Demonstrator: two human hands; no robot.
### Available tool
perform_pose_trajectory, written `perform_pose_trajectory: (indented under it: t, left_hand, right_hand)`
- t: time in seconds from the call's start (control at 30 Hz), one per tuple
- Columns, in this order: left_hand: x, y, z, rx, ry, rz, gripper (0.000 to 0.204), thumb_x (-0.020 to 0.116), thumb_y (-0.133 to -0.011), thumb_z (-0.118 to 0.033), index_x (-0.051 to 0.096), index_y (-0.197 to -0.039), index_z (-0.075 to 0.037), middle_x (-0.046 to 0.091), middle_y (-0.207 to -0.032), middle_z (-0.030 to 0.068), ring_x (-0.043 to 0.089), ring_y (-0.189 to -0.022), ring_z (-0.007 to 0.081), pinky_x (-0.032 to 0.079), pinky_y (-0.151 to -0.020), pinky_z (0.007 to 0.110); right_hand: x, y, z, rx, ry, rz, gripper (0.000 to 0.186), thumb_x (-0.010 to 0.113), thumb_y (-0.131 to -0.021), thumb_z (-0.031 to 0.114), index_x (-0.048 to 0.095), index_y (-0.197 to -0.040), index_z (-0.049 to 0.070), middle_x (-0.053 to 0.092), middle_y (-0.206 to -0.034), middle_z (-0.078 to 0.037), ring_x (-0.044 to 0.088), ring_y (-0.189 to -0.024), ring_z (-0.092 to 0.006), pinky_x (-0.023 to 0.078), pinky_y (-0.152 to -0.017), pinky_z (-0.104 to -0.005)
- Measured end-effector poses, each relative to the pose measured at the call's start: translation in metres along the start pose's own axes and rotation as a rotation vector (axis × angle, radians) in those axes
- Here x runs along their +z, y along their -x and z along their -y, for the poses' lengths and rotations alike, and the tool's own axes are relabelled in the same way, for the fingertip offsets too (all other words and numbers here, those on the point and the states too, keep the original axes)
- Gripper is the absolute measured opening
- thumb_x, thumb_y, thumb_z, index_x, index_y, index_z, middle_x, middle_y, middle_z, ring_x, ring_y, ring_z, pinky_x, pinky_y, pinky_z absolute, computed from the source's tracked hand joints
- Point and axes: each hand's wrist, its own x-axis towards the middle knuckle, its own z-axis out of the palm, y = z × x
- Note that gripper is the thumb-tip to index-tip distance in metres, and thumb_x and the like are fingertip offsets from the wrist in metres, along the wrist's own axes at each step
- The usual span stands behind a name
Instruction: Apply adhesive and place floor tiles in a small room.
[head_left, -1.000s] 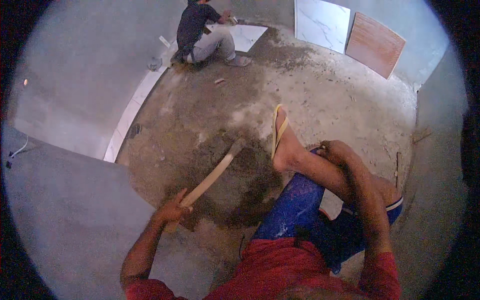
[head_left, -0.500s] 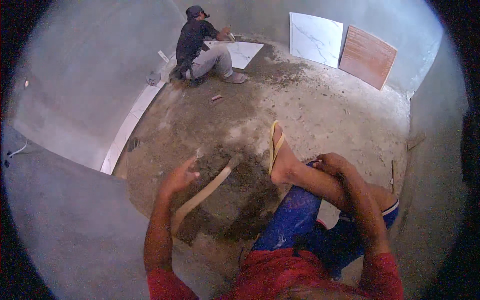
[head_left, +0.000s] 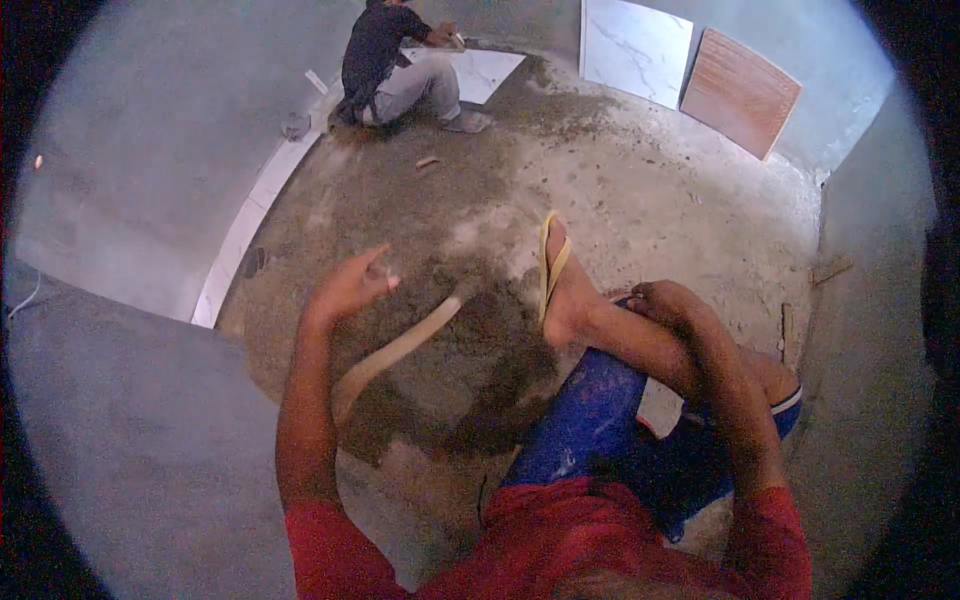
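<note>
My left hand [head_left: 352, 282] is raised with its fingers apart, left of a pale wooden handle [head_left: 408, 342], whose far end reaches into damp grey mortar [head_left: 448, 390]. My right hand [head_left: 660, 305] rests with curled fingers on the shin of my bent leg [head_left: 640, 345]. That leg lies across the other one, in blue cloth, and its foot wears a yellow flip-flop [head_left: 550, 265].
A co-worker [head_left: 385, 70] sits at the back beside a white marbled floor tile [head_left: 485, 75]. Two tiles, white [head_left: 630, 50] and reddish [head_left: 738, 90], lean on the back wall. A white tile strip [head_left: 240, 240] edges the left wall. Wood scraps [head_left: 787, 335] lie at right.
My left hand has let go of the wooden handle and moved forward and up. The handle stays lying in the mortar. My right hand stays on my leg.
</note>
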Motion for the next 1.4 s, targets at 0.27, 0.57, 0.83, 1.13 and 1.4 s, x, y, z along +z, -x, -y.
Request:
perform_pose_trajectory:
  t: [0.27,0.57,0.83,1.13,1.4]
  left_hand:
    - [0.008,-0.006,-0.032,0.041,-0.088,-0.046,0.063,0.067,-0.084,-0.033,0.042,-0.138,-0.011,0.064,-0.111,0.0156,0.061,-0.102,0.0310,0.046,-0.090,0.041]
    - [0.094,0.071,-0.032,-0.047,-0.092,0.323,0.065,0.065,-0.083,-0.032,0.040,-0.139,-0.011,0.058,-0.124,0.0192,0.057,-0.110,0.0371,0.044,-0.093,0.044]
    - [0.088,0.074,-0.023,0.008,-0.333,0.171,0.064,0.064,-0.084,-0.035,0.042,-0.137,-0.009,0.056,-0.125,0.0201,0.056,-0.110,0.0377,0.043,-0.094,0.046]
    - [0.020,0.087,-0.121,0.037,-0.506,-0.286,0.060,0.066,-0.084,-0.025,0.043,-0.136,-0.006,0.058,-0.121,0.0183,0.056,-0.108,0.0375,0.045,-0.088,0.047]
    - [0.028,0.049,-0.059,0.074,-0.422,-0.184,0.059,0.064,-0.086,-0.030,0.043,-0.136,-0.009,0.060,-0.117,0.0185,0.058,-0.105,0.0370,0.046,-0.088,0.045]
  right_hand:
    - [0.008,-0.007,-0.001,0.067,0.004,0.027,0.040,0.054,-0.090,0.036,0.062,-0.114,0.005,0.066,-0.104,-0.020,0.062,-0.098,-0.0377,0.048,-0.086,-0.0457]
    - [0.016,-0.025,-0.030,0.139,0.235,0.116,0.042,0.051,-0.090,0.040,0.061,-0.116,0.008,0.065,-0.105,-0.020,0.061,-0.100,-0.0373,0.048,-0.087,-0.0473]
    - [0.013,-0.059,-0.034,0.043,0.382,-0.010,0.041,0.056,-0.087,0.040,0.062,-0.111,0.007,0.066,-0.106,-0.017,0.062,-0.100,-0.0351,0.049,-0.085,-0.0470]
    - [0.042,-0.035,-0.046,-0.275,0.423,-0.095,0.041,0.062,-0.087,0.032,0.056,-0.118,0.006,0.062,-0.110,-0.021,0.059,-0.105,-0.0360,0.046,-0.090,-0.0414]
    - [-0.006,0.064,0.025,-0.282,-0.411,-0.411,0.032,0.063,-0.083,0.023,0.061,-0.109,0.004,0.061,-0.110,-0.020,0.059,-0.104,-0.0340,0.046,-0.090,-0.0423]
